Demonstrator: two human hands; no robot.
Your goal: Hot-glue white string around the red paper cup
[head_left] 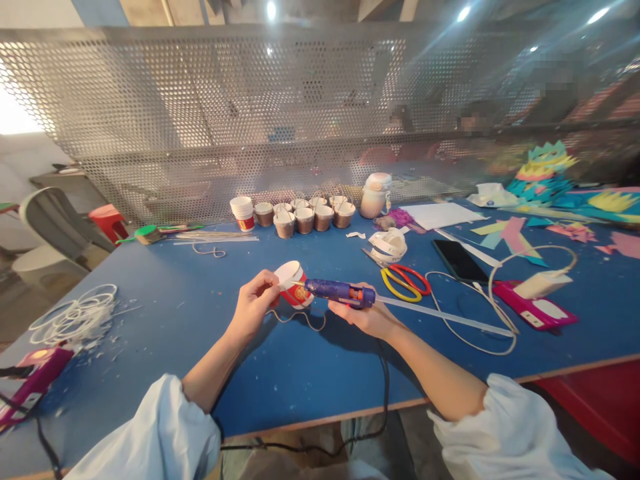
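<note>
My left hand (pixel 254 301) is closed around a small red and white paper cup (pixel 293 285), tipped on its side just above the blue table (pixel 200 333). My right hand (pixel 367 315) grips a blue glue gun (pixel 340 292) with its nozzle touching the cup's side near the rim. A thin string (pixel 305 320) lies on the table under the cup. The gun's black cord (pixel 386 387) runs off the table's front edge.
Several brown-wrapped cups (pixel 305 217) and a stack of paper cups (pixel 243 213) stand at the back. Scissors (pixel 405 280), a ruler (pixel 445 317), a phone (pixel 459 261), a charger with white cable (pixel 540 283), tape (pixel 389 245), paper scraps (pixel 515 233) lie right. White rings (pixel 75 317) lie left.
</note>
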